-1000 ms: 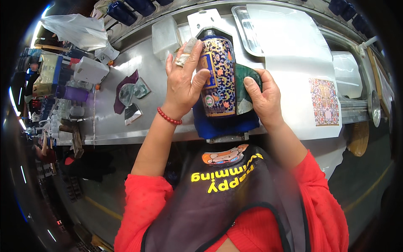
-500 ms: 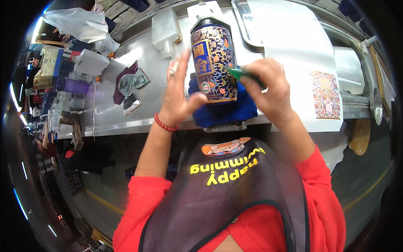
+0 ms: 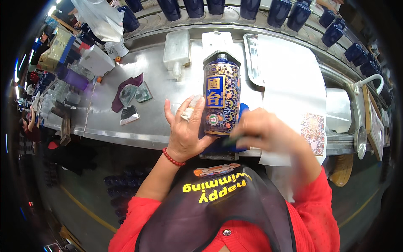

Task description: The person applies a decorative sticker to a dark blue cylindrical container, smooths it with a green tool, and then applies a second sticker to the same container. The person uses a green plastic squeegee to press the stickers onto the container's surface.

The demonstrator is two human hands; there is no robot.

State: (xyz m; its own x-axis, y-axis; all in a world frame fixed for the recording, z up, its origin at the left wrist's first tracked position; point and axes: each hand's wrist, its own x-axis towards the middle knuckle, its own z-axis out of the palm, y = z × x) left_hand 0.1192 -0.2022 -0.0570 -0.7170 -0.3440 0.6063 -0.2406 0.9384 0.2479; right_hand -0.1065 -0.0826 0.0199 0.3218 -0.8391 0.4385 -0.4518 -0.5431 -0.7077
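A dark blue bottle covered in a colourful floral pattern lies with its neck pointing away from me. Under its lower end is a blue cloth. My left hand rests against the bottle's lower left side, thumb at its base and fingers stretched out; white wrapping covers a fingertip and part of another finger. Close to the bottle's lower right corner, my right hand is closed around a green scraper. Motion blurs that hand and the tool.
White paper and a patterned sheet lie at the right, over a metal tray. A clear rectangular bottle lies behind my left hand. Maroon cloth lies farther left. Several blue bottles line the conveyor behind.
My left hand has come against the bottle's lower left side. My right hand has moved with the green scraper from the bottle's middle toward its base. The view has shifted, showing more of the conveyor.
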